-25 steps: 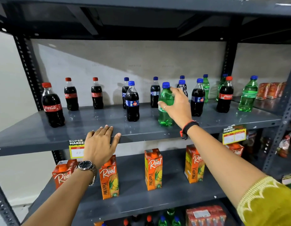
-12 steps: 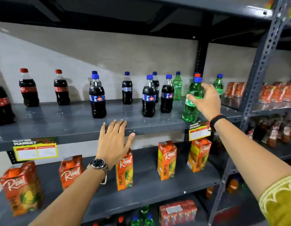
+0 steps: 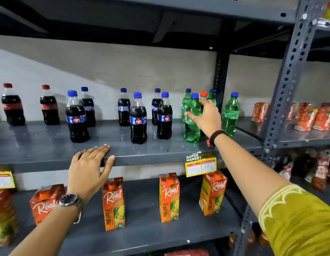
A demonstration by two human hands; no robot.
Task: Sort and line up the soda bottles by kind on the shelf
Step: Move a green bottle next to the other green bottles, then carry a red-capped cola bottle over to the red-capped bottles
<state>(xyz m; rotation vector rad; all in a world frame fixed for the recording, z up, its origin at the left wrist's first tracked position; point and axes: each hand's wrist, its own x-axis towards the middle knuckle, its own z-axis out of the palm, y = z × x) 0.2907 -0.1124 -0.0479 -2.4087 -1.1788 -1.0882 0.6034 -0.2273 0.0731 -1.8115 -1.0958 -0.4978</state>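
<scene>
My right hand (image 3: 208,117) is wrapped around a green soda bottle (image 3: 192,132) with a blue cap. The bottle stands on the grey shelf (image 3: 142,159) near its right end, and my fingers on it are loose and spread. Just behind my hand is a red-capped bottle (image 3: 203,94), mostly hidden. Other green bottles (image 3: 230,115) stand beside and behind. Several dark cola bottles with blue caps (image 3: 76,119) fill the shelf's middle. Two red-capped cola bottles (image 3: 49,108) stand at the left. My left hand (image 3: 88,167) lies flat on the shelf's front edge, holding nothing.
Orange juice cartons (image 3: 114,204) stand on the shelf below. A price tag (image 3: 200,164) hangs from the shelf edge under my right wrist. A grey upright post (image 3: 288,85) bounds the shelf on the right, with small red cartons (image 3: 308,117) beyond it.
My right hand carried the green bottle rightward along the shelf and set it down beside the other green bottles. My left hand stayed on the shelf edge. The view shifted right.
</scene>
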